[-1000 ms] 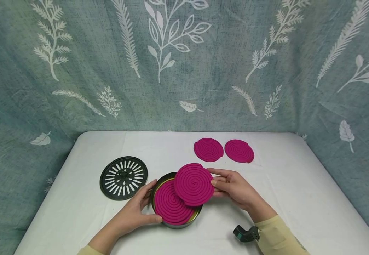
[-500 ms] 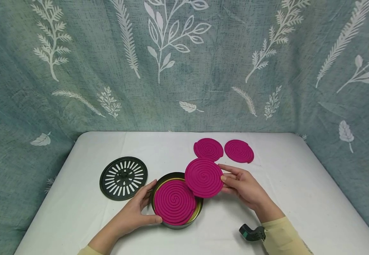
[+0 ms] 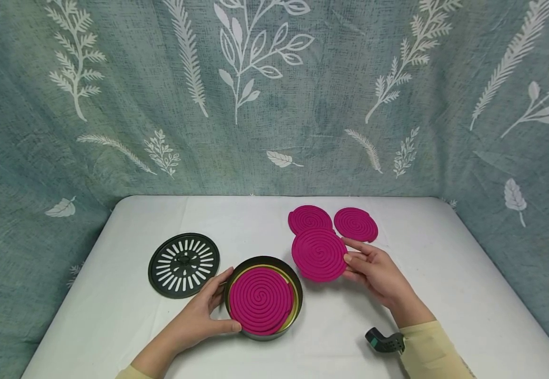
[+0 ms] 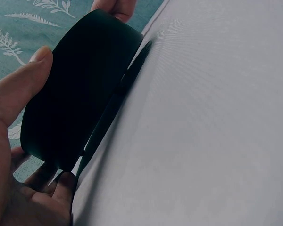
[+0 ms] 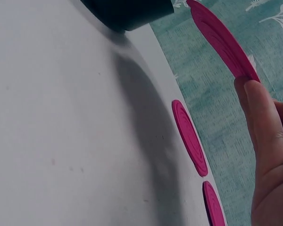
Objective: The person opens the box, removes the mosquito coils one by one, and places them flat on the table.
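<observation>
My left hand (image 3: pixel 204 315) grips a round dark metal tin (image 3: pixel 263 260), thumb at its near rim and fingers round its left side. In the left wrist view the dark side of the tin (image 4: pixel 85 89) fills the space between thumb and fingers. A magenta mosquito coil (image 3: pixel 260 300) lies inside the tin, within a yellowish inner ring. My right hand (image 3: pixel 373 273) pinches another mosquito coil (image 3: pixel 319 255) at its right edge, thumb on top. It is raised off the table in the right wrist view, where the coil (image 5: pixel 221 40) shows nearly edge-on.
Two more magenta coils lie at the back of the table: a left coil (image 3: pixel 308 217), partly hidden behind the held one, and a right coil (image 3: pixel 356 225). A black slotted lid (image 3: pixel 184 284) lies left of the tin. A patterned cloth (image 3: pixel 236 158) hangs behind the white table (image 3: pixel 445 295).
My right hand has carried its coil from over the tin to the right and back, uncovering the coil inside. The left hand has stayed on the tin.
</observation>
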